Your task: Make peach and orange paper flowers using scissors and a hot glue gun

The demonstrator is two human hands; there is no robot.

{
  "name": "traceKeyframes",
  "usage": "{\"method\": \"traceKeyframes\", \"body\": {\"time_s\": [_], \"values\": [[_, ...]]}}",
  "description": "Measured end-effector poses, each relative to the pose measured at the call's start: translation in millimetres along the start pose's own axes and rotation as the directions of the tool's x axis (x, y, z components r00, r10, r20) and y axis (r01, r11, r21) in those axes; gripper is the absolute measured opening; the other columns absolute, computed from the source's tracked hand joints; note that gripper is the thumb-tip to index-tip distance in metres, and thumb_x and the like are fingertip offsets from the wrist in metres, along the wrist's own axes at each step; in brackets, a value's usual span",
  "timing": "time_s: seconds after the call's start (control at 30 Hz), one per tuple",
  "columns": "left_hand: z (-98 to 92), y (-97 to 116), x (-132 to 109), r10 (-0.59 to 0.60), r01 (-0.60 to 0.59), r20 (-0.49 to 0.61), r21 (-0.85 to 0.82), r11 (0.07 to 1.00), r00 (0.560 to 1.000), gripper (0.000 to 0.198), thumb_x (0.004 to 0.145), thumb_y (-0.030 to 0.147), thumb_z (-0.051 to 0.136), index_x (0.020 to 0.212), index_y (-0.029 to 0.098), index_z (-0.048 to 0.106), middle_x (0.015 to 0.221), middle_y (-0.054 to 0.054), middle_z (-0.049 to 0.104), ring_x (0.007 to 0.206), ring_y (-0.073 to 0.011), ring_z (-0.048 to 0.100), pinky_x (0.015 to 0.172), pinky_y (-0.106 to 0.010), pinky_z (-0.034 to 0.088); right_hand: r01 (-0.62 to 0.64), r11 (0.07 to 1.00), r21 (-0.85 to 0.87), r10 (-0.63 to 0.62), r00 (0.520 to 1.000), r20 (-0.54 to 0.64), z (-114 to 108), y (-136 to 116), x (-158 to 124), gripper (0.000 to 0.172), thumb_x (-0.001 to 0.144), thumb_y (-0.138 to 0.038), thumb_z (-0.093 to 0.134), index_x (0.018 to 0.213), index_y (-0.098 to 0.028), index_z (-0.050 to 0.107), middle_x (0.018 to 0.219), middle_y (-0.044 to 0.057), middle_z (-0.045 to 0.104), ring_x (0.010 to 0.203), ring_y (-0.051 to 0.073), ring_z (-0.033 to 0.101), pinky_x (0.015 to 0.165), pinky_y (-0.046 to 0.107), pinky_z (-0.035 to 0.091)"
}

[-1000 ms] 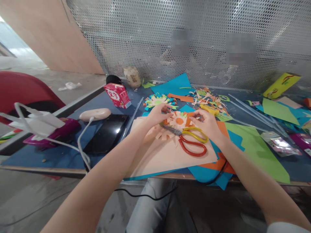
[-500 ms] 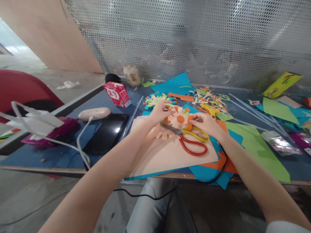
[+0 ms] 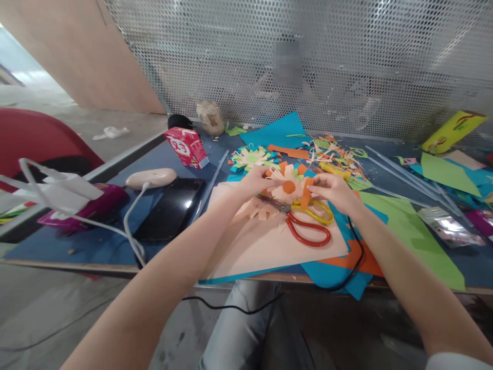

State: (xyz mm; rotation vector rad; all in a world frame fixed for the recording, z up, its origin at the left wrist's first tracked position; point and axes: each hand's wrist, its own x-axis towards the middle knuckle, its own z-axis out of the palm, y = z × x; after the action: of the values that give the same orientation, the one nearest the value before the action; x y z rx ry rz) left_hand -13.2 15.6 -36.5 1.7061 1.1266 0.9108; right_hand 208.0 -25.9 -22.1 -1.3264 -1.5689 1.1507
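A layered paper flower with a round orange centre and orange, peach and green petals is held above the paper stack. My left hand pinches its left edge. At its right side, my right hand is closed on an orange petal of the same flower. Beneath the flower lie scissors with one red and one yellow handle loop, their blades partly hidden. A fringed peach paper piece rests on the peach sheet. Behind my left hand sits another paper flower with a green centre.
Paper scraps and a yellow glue-gun-like tool lie behind my right hand. To the left are a black phone, a white oval device with a cable, and a red box. Green sheets lie at right.
The flower has been raised and tipped slightly, and its right orange petal now stands upright in my right hand. Both hands have shifted a little; the scissors have stayed put.
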Motion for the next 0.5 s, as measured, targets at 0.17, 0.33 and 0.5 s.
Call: {"method": "traceKeyframes", "body": {"time_s": [0.17, 0.33, 0.5], "values": [[4.4, 4, 0, 0.021, -0.034, -0.128, -0.104, 0.994, 0.992, 0.031, 0.056, 0.038, 0.075, 0.058, 0.017, 0.053, 0.055, 0.005, 0.045, 0.05, -0.0072, 0.039, 0.049, -0.022, 0.029, 0.001, 0.999, 0.038, -0.002, 1.0, 0.008, -3, -3, -2, 0.027, 0.057, -0.038, 0.074, 0.067, -0.019, 0.057, 0.065, -0.001, 0.061, 0.063, 0.014, 0.061, 0.06, 0.028, 0.054], [2.9, 7, 3, 0.038, -0.088, -0.22, -0.223, 0.971, 0.975, 0.026, 0.055, 0.032, 0.076, 0.064, 0.017, 0.057, 0.057, 0.004, 0.051, 0.052, -0.009, 0.046, 0.05, -0.022, 0.034, 0.057, 0.994, 0.089, -0.053, 0.998, -0.042, -12, -6, -3, 0.026, 0.06, -0.038, 0.075, 0.069, -0.019, 0.058, 0.071, 0.0, 0.065, 0.069, 0.014, 0.062, 0.068, 0.032, 0.056], [0.1, 9, 5, 0.116, -0.183, -0.286, -0.221, 0.958, 0.951, 0.024, 0.057, 0.03, 0.074, 0.06, 0.016, 0.056, 0.056, 0.004, 0.051, 0.052, -0.0077, 0.046, 0.05, -0.021, 0.036, 0.045, 0.998, 0.052, -0.047, 0.998, 0.036, -15, -9, -4, 0.025, 0.06, -0.036, 0.074, 0.071, -0.018, 0.061, 0.072, 0.0, 0.065, 0.069, 0.013, 0.062, 0.068, 0.029, 0.054]]}}
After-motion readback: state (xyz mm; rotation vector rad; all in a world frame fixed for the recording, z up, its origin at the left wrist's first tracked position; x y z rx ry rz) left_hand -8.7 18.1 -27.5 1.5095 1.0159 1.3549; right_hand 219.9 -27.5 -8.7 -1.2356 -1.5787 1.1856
